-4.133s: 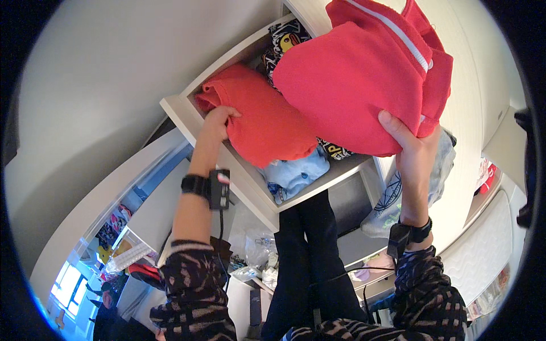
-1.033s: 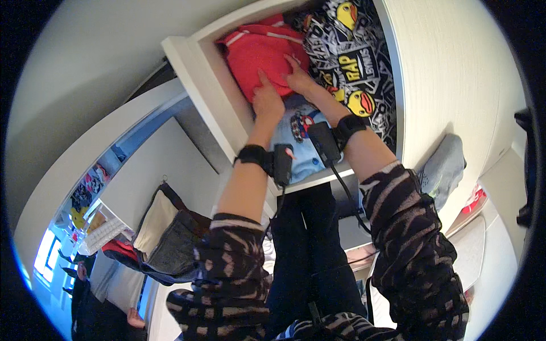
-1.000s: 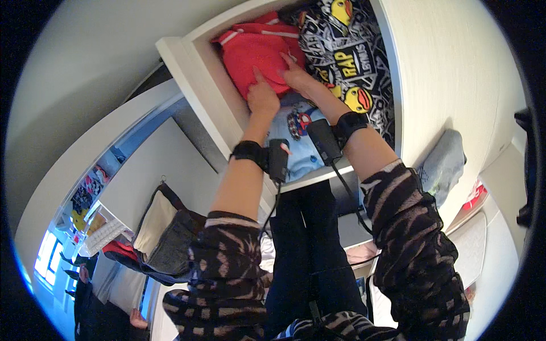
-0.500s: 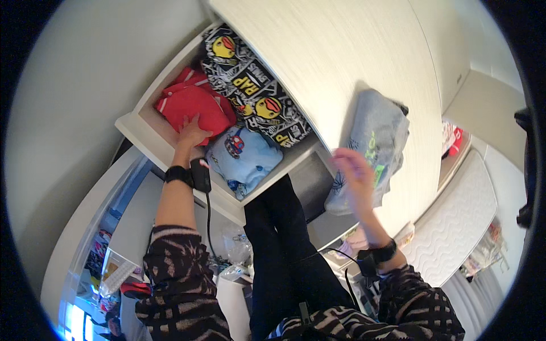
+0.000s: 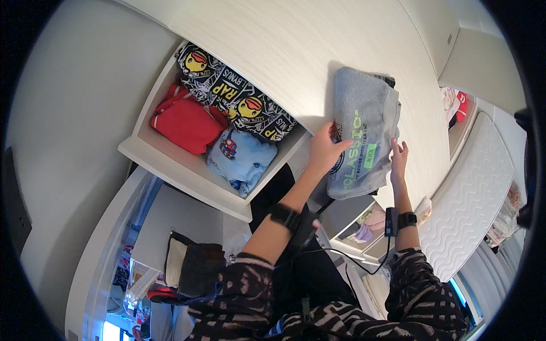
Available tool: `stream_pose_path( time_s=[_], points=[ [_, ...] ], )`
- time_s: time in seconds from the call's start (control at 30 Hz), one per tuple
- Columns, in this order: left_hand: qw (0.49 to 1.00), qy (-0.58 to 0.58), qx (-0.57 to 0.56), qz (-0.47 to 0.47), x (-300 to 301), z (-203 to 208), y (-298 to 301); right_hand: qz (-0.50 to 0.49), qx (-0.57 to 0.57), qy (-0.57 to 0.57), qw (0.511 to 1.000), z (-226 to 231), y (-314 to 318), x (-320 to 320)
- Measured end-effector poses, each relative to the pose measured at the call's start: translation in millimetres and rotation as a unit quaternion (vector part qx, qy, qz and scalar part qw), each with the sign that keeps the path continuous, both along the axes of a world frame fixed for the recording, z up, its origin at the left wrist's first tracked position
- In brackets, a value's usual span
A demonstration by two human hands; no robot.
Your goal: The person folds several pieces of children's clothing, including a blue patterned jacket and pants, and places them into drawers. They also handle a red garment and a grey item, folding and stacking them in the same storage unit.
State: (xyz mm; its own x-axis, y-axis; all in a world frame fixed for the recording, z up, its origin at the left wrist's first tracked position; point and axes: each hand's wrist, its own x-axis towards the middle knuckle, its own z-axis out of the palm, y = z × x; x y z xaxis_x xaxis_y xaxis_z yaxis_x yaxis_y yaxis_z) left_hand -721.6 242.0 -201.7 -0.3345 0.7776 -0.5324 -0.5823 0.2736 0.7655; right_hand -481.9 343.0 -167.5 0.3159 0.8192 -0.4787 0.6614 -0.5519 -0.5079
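A folded grey garment (image 5: 358,128) with green lettering lies on the pale wooden top, its lower edge at the front of that surface. At its left edge is my left hand (image 5: 325,149), fingers apart and thumb reaching over the cloth. My right hand (image 5: 399,158) is at the garment's right edge, fingers spread and thumb beside the fabric. Neither hand is closed around it. To the left, the pulled-out drawer (image 5: 190,176) holds a folded red garment (image 5: 187,122), a light blue one (image 5: 244,159) and a black-and-white patterned one (image 5: 236,94) with yellow ducks.
The wide pale top (image 5: 296,40) stretches above the drawer. Below the grey garment, an open compartment (image 5: 369,224) holds pink and purple cloth. A white mattress (image 5: 466,199) stands at the right. Black cables (image 5: 352,256) run between my wrist devices.
My left hand has left the red garment in the drawer and moved right to the grey garment. My right hand has shifted to that garment's right edge. The view has shifted.
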Motion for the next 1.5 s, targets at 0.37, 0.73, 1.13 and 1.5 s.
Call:
stream_pose_path(
  time_s=[0.37, 0.73, 1.13, 1.5],
  points=[
    [0.972, 0.023, -0.166, -0.164, -33.2, 18.7, -23.1, -0.050, -0.306, 0.350, 0.884, 29.4, -50.9, -18.0],
    [0.918, -0.227, -0.174, 0.275, -180.6, 76.5, -183.0, 0.411, -0.276, 0.201, 0.845, 79.9, -98.3, -273.3],
    [0.962, 0.026, 0.011, 0.270, -284.4, 154.2, -167.3, 0.512, -0.032, 0.300, 0.804, 79.7, -63.1, -375.0],
    [0.769, 0.617, 0.163, -0.034, -157.8, 122.1, -20.2, 0.111, 0.011, 0.241, 0.964, 53.1, 36.5, -201.0]
  ],
)
